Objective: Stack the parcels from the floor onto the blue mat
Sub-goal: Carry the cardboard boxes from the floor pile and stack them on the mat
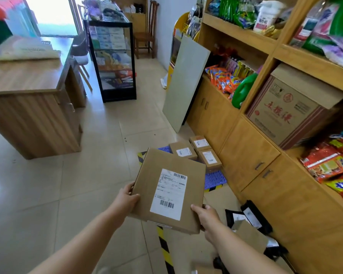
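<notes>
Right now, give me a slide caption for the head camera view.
Both hands, left hand and right hand, carry a flat labelled parcel toward three small parcels on the blue mat.

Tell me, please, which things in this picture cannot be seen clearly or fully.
- Blue mat, head view: mostly covered by the held parcel and three small boxes.
- Label text on the held parcel: too small to read.
- Fingers of the left hand and right hand: hidden under the parcel.
- Black bags on the floor: partly covered by a brown parcel.
</notes>
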Available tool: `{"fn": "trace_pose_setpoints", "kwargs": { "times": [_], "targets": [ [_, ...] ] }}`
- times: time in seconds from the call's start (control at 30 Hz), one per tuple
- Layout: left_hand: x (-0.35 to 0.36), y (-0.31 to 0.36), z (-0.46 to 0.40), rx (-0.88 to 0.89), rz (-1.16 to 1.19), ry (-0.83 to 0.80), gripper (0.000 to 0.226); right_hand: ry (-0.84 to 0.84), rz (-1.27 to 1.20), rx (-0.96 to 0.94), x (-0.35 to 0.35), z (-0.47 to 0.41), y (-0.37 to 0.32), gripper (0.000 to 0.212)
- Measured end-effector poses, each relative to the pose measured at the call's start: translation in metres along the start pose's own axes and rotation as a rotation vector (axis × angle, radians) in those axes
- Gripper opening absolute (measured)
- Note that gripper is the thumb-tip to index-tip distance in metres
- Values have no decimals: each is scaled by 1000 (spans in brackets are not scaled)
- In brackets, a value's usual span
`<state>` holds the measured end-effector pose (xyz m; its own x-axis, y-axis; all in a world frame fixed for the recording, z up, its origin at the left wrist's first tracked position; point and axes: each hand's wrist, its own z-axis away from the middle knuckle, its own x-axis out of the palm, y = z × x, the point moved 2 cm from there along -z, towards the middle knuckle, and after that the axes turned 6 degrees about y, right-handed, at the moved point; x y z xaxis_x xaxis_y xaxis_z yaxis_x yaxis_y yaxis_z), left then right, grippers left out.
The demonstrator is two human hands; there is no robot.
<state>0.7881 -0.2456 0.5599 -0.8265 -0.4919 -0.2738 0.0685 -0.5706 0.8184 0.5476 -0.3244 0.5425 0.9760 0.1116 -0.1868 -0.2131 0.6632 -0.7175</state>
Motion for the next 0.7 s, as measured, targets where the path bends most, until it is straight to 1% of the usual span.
{"fn": "trace_pose_setpoints", "kwargs": {
  "times": [0.1,0.27,0.43,0.57,0.7],
  "targets": [
    [-17,22,-51,24,2,-29,52,27,-14,-8,40,-27,-29,9],
    [-59,61,-137,57,-12,-88,52,72,-64,16,119,-62,-75,21],
    [-101,97,-216,86,-72,-130,51,115,-59,51,190,-88,-117,23],
    [-113,123,-271,62,-100,-172,51,150,-52,85,223,-113,-145,25],
    [-107,142,-324,35,-170,-223,56,175,-58,101,237,-145,-170,23]
  ]
}}
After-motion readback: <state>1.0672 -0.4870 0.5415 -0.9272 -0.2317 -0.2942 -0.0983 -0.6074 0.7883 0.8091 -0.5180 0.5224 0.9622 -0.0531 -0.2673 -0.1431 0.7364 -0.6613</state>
